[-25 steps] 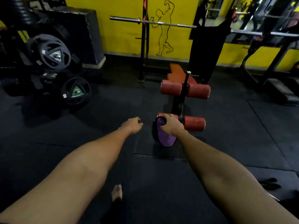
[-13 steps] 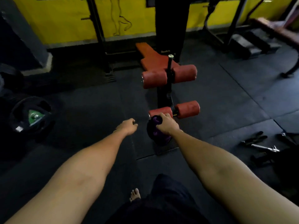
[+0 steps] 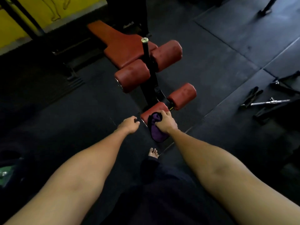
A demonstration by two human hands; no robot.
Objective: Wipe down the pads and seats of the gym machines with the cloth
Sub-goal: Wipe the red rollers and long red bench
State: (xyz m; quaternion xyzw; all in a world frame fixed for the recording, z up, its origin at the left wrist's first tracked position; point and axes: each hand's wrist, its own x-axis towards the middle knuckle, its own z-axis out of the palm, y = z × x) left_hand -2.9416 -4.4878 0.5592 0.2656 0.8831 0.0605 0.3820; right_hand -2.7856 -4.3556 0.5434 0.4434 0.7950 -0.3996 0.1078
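Gripping purple cloth [image 3: 156, 133], right hand [image 3: 165, 123] presses it on near roller pad [image 3: 152, 110] end | left hand [image 3: 129, 125] loosely curled, holding nothing, beside pad | floor mat [image 3: 65, 119] stretches leftward

Gym, weights area: red padded bench [image 3: 123, 46] with roller pads [image 3: 132, 75], black rubber floor mats [image 3: 227, 54], yellow wall [image 3: 13, 21] bearing line-drawn figure [image 3: 55, 8], weight plate [image 3: 6, 174] at lower left, metal bar [image 3: 269, 102] lying on mats at right
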